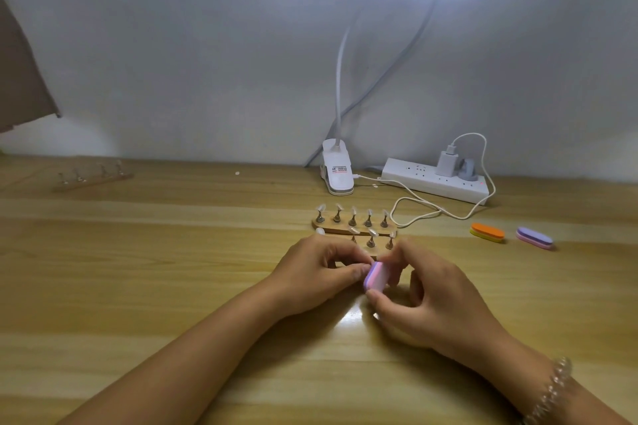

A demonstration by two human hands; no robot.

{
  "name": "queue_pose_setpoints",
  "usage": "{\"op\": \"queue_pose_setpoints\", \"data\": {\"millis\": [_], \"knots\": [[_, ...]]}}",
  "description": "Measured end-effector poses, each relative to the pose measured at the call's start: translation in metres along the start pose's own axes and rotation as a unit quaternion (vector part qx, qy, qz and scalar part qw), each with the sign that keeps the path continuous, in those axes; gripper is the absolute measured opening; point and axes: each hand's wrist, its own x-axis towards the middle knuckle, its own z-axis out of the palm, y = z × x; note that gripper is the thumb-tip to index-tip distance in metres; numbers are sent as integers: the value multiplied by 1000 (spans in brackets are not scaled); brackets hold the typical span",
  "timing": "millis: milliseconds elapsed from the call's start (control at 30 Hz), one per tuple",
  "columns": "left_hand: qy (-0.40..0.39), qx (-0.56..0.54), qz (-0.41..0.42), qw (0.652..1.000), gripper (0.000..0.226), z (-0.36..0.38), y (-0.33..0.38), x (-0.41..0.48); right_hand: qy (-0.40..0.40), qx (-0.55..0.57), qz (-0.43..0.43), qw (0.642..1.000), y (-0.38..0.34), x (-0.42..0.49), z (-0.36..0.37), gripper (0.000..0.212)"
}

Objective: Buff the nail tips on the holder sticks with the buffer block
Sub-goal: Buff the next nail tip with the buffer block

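Gripping the block in the right hand, just before the rack, pressed against the left hand. Pinching something small there, probably a stick with its tip, hidden by fingers, to steady it for buffing.

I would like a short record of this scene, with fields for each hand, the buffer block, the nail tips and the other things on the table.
left hand: fingers pinched together beside the block; what they pinch is hidden
right hand: holds the buffer block between thumb and fingers
buffer block: purple and pink
nail tips: on holder sticks in two wooden bases, just behind the hands
spare buffers: orange buffer and purple buffer, to the right
back of table: power strip, clip lamp
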Motion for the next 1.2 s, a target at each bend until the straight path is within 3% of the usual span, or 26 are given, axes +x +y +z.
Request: {"op": "queue_pose_setpoints", "data": {"millis": [167, 300, 400, 567, 733, 1200], "knots": [[1, 0, -7, 1000, 14, 1, 0, 0, 39, -17, 15, 999, 1, 1, -2, 28], [6, -9, -10, 1000, 14, 0, -1, 0, -12, -68, -1, 998, -6, -3, -1, 31], [8, -19, -17, 1000, 14, 1, -1, 0, 44, -56, 29, 997, -3, 0, -3, 29], [12, -31, -17, 999, 11, 1, -1, 0, -8, -96, 15, 995, -9, -4, 0, 38], [17, -66, -32, 997, 10, 1, 2, -2, 70, -29, 67, 995, 0, 2, -5, 28], [28, -22, -9, 999, 22, 3, 2, -2, 17, -82, 6, 996, -3, -4, 0, 35]]}}
